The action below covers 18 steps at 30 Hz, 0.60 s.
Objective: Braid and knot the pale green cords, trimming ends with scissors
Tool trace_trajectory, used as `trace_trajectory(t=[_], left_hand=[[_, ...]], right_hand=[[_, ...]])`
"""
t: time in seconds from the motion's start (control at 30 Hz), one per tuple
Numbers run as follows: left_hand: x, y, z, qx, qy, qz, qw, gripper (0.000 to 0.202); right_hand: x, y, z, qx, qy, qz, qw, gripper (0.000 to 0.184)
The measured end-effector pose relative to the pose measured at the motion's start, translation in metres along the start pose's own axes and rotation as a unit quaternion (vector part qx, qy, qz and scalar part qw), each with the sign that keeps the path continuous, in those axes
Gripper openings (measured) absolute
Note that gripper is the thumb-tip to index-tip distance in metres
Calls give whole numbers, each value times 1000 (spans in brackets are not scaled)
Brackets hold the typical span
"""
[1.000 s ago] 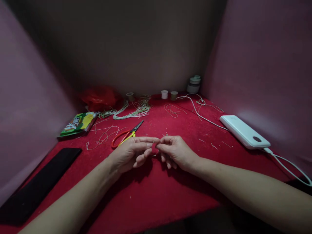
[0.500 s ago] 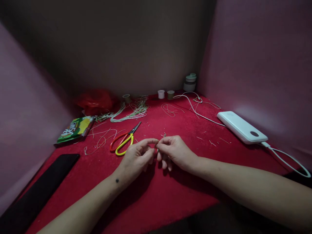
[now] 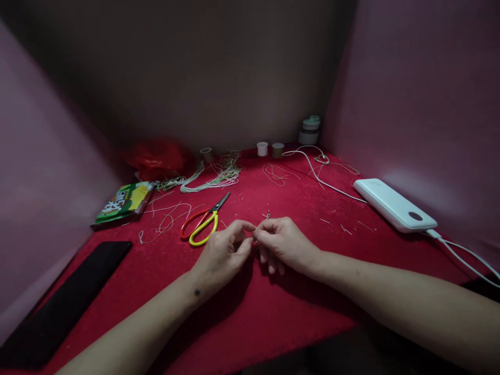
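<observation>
My left hand (image 3: 228,245) and my right hand (image 3: 287,242) meet fingertip to fingertip over the red cloth. Between the right thumb and forefinger is a thin cord (image 3: 268,214), its end poking out above the fingers; most of it is hidden. The left forefinger and thumb are curled close against the same spot, and what they pinch is too small to make out. Scissors (image 3: 203,225) with one red and one yellow handle lie just beyond the left hand, blades pointing away. Short thread snippets (image 3: 346,229) are scattered to the right of the hands.
A bundle of pale cords (image 3: 214,182), a red plastic bag (image 3: 158,159) and a green packet (image 3: 125,202) lie at the back left. Thread spools (image 3: 262,149) and a jar (image 3: 309,131) stand behind. A white power bank (image 3: 394,204) with cable is right, a black strip (image 3: 66,302) left.
The whole view has shifted slightly, so everything sits a little further right. The left forefinger and thumb have bent a little; both hands stay together at the cord.
</observation>
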<state>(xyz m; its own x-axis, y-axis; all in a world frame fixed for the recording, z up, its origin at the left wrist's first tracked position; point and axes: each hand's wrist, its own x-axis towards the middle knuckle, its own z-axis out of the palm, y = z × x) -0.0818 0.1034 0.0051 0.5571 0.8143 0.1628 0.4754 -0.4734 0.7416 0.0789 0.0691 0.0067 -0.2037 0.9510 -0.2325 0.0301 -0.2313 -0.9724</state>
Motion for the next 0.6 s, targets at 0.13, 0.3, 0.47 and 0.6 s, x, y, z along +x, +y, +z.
trace_trajectory(t=[0.13, 0.3, 0.47, 0.6], left_hand=[[9, 1, -17, -37, -21, -45, 998, 15], [19, 3, -36, -94, -41, -162, 981, 16], [23, -1, -48, -227, 48, -222, 947, 15], [22, 2, -53, -275, 115, -225, 928, 11]], right_hand=[[3, 3, -5, 33, -10, -9, 999, 23], [4, 2, -9, 44, -18, 1, 999, 20], [4, 3, -9, 59, -12, 2, 998, 20], [6, 4, -8, 71, -2, -3, 997, 22]])
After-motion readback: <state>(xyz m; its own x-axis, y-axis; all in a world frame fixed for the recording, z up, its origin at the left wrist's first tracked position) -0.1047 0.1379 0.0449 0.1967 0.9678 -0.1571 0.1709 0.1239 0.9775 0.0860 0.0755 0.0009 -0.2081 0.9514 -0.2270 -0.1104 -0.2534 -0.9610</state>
